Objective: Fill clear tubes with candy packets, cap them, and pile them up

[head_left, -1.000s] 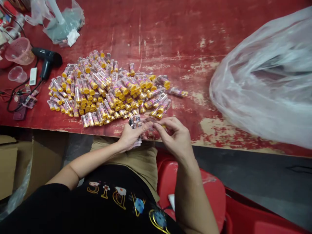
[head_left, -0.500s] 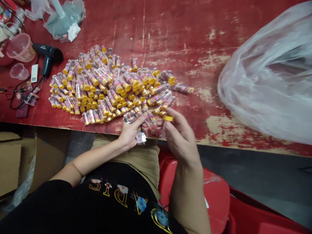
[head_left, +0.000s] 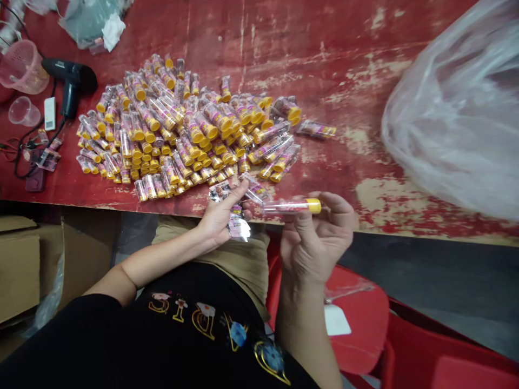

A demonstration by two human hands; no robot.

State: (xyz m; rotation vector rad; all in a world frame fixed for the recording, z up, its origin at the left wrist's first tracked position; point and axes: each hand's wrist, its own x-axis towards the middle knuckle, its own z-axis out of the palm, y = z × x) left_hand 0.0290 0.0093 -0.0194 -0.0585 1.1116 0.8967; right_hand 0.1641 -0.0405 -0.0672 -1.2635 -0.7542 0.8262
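The right grip (head_left: 318, 240) is closed lightly on a clear tube (head_left: 290, 206), thumb and fingers holding it near its yellow cap (head_left: 313, 206), the clear end pointing left; it is on the person's side of the heap of capped tubes (head_left: 190, 127), towards the heap's right end. The left grip (head_left: 219, 219), near the heap's middle on that same side, pinches printed film pieces (head_left: 239, 227) under the thumb; whether the printed sleeve (head_left: 255, 189) just beyond the thumb is held too, I cannot quite tell. Both grips are by the near edge of the bench (head_left: 324, 70), so too loose a pinch could let the tube drop past it, and the slick film could slide out if the left thumb lifts. Left of the heap lies a hair dryer (head_left: 72, 84); well to its right, a plastic bag (head_left: 458, 119)
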